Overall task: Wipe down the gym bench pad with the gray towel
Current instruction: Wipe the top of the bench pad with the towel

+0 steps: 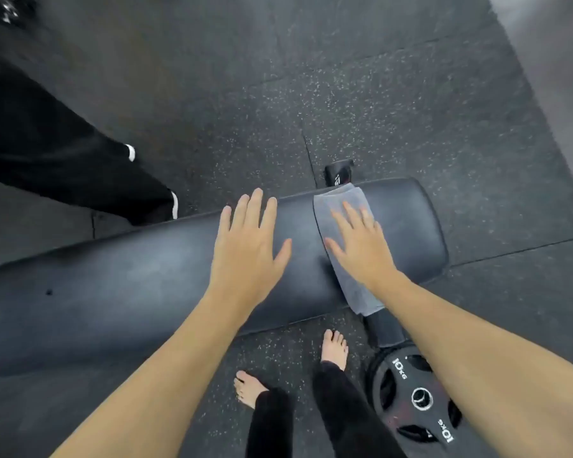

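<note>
Looking down from the head camera, the view shows a long black gym bench pad (146,285) running from lower left to upper right across the frame, with a gray towel (341,206) draped crosswise over it near its right-hand end. The towel's long axis runs across the pad, not along it: its far edge reaches the pad's back edge and its near end hangs off the front edge toward the person. The right hand (361,242) lies flat on the towel, palm down, fingers spread and extended, pressing the cloth to the surface rather than clutching it. The left hand (248,246) rests open and flat on bare pad just beside the towel, on its left, holding nothing and seemingly bracing. Most of the pad stretches away to the left of the towel, past the left hand, while only a short rounded stretch lies to the towel's right. A wipe along the pad's length would therefore likely run leftward, with the left hand in its path, so that hand would probably need to lift or shift. Below, bare feet (334,348) stand on the speckled rubber floor (344,94), and a weight plate (417,401) marked 10 kg lies near the bench's foot, partly behind the right forearm.
</note>
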Demonstrator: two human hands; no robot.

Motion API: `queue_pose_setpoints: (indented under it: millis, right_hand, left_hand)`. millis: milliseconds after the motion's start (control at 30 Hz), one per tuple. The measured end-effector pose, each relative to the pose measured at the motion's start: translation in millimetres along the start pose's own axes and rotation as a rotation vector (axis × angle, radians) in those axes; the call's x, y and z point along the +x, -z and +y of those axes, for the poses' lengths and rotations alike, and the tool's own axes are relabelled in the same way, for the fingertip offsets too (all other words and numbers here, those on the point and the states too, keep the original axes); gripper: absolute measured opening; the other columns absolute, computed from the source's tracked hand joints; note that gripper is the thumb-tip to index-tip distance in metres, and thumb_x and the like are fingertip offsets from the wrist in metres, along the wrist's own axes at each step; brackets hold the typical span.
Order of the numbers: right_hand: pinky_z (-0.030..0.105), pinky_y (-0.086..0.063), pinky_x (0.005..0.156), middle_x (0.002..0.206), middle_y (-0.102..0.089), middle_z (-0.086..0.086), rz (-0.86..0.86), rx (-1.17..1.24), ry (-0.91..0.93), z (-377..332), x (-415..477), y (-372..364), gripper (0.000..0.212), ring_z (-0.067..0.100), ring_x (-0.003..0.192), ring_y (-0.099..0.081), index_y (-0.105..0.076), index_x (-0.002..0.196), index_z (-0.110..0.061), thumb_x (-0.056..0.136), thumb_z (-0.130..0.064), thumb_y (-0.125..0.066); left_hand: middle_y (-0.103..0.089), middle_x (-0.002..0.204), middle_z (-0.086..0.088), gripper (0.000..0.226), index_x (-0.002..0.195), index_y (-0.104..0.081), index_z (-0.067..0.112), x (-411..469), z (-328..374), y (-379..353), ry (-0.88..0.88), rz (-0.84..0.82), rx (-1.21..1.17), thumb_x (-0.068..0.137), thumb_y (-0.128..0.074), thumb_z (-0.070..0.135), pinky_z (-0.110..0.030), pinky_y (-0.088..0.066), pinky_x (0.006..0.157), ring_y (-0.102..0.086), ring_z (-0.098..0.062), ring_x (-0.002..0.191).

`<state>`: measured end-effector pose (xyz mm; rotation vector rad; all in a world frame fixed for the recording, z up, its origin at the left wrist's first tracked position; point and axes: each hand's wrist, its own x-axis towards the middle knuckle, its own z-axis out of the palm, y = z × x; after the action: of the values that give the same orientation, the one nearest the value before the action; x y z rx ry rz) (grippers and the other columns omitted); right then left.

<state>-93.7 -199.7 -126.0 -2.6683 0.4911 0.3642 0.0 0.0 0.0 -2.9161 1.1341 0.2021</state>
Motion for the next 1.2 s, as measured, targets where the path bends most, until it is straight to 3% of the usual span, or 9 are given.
queue_pose_setpoints:
  millis: [67, 200, 433, 667, 767, 867, 933, 1067, 1200]
  right_hand:
    - [0.059, -0.023, 0.118, 0.169, -0.018, 0.01, -0.047, -0.051, -0.026, 15.7, 6.2, -33.2, 0.067, 0.042, 0.153, -0.015, -0.029, 0.159, -0.025, 0.1, -0.053, -0.047]
    - [0.064, -0.013, 0.12, 0.17, -0.011, 0.006, 0.041, -0.21, 0.035, 39.6, 3.8, -99.9, 0.069, 0.041, 0.155, -0.006, -0.02, 0.161, -0.029, 0.1, -0.058, -0.032]
    - [0.063, -0.014, 0.121, 0.17, -0.016, -0.001, 0.199, -0.245, 0.077, 57.8, 11.2, -112.8, 0.059, 0.042, 0.155, -0.009, -0.023, 0.16, -0.035, 0.104, -0.052, -0.034]
    - [0.063, -0.013, 0.121, 0.169, -0.019, -0.003, 0.248, -0.129, -0.16, 83.1, 49.3, -91.1, 0.054, 0.038, 0.156, -0.007, -0.027, 0.158, -0.036, 0.106, -0.05, -0.023]
    - [0.063, -0.02, 0.119, 0.168, -0.022, 0.0, 0.283, -0.127, -0.212, 39.7, 50.7, -106.1, 0.054, 0.039, 0.154, -0.015, -0.03, 0.158, -0.031, 0.105, -0.043, -0.025]
    - [0.064, -0.025, 0.116, 0.167, -0.026, 0.004, 0.217, -0.112, 0.081, -66.0, 27.9, -157.3, 0.056, 0.042, 0.152, -0.021, -0.038, 0.155, -0.029, 0.1, -0.04, -0.037]
    - [0.061, -0.021, 0.119, 0.17, -0.016, -0.001, 0.115, -0.119, 0.26, -120.4, 8.8, -184.3, 0.06, 0.038, 0.156, -0.009, -0.029, 0.158, -0.03, 0.1, -0.042, -0.037]
    - [0.056, -0.01, 0.124, 0.169, -0.02, -0.005, 0.141, -0.03, 0.362, -95.2, 13.0, -175.8, 0.05, 0.034, 0.156, -0.008, -0.036, 0.155, -0.035, 0.105, -0.042, -0.038]
    - [0.061, -0.016, 0.121, 0.167, -0.027, 0.004, 0.258, -0.123, 0.088, 7.1, 18.1, -135.2, 0.052, 0.046, 0.152, -0.016, -0.04, 0.153, -0.038, 0.101, -0.044, -0.044]
  left_hand:
    - [-0.045, 0.15, -0.021, 0.063, 0.142, -0.046, 0.003, 8.4, 5.9, -29.8, 0.012, -0.014, -0.052, 0.093, -0.048, 0.043, -0.054, -0.036, 0.11, -0.045, -0.038, 0.135]
    - [-0.048, 0.147, -0.02, 0.059, 0.141, -0.048, 0.003, 9.6, 9.5, -87.8, 0.01, -0.033, -0.098, 0.093, -0.054, 0.038, -0.053, -0.039, 0.109, -0.048, -0.037, 0.133]
    - [-0.049, 0.146, -0.022, 0.06, 0.138, -0.05, 0.002, -2.2, 1.3, -138.5, 0.035, -0.112, -0.125, 0.088, -0.065, 0.031, -0.055, -0.044, 0.104, -0.051, -0.039, 0.128]
    - [-0.049, 0.146, -0.019, 0.058, 0.138, -0.051, 0.003, -25.9, -24.8, -141.7, 0.067, -0.053, -0.23, 0.088, -0.068, 0.027, -0.054, -0.045, 0.104, -0.051, -0.036, 0.129]
    - [-0.048, 0.147, -0.019, 0.059, 0.139, -0.05, 0.003, -33.3, -36.8, -149.6, 0.106, -0.071, -0.246, 0.088, -0.068, 0.026, -0.051, -0.044, 0.107, -0.05, -0.036, 0.131]
    - [-0.047, 0.146, -0.021, 0.056, 0.137, -0.05, 0.003, -35.9, -44.6, -156.9, 0.138, -0.062, -0.261, 0.087, -0.068, 0.019, -0.049, -0.043, 0.107, -0.049, -0.037, 0.131]
    - [-0.046, 0.147, -0.021, 0.056, 0.136, -0.05, 0.004, -33.9, -50.7, -156.5, 0.157, -0.039, -0.271, 0.084, -0.068, 0.011, -0.049, -0.044, 0.106, -0.047, -0.038, 0.131]
    - [-0.036, 0.154, -0.02, 0.058, 0.14, -0.047, 0.003, -22.9, -62.3, -162.4, 0.091, -0.032, -0.259, 0.087, -0.067, 0.016, -0.052, -0.041, 0.109, -0.04, -0.039, 0.138]
    - [-0.005, 0.166, -0.013, 0.107, 0.155, -0.025, 0.015, 7.7, -55.7, -183.5, 0.056, -0.268, -0.262, 0.071, -0.082, 0.048, -0.063, -0.024, 0.115, -0.008, -0.043, 0.151]
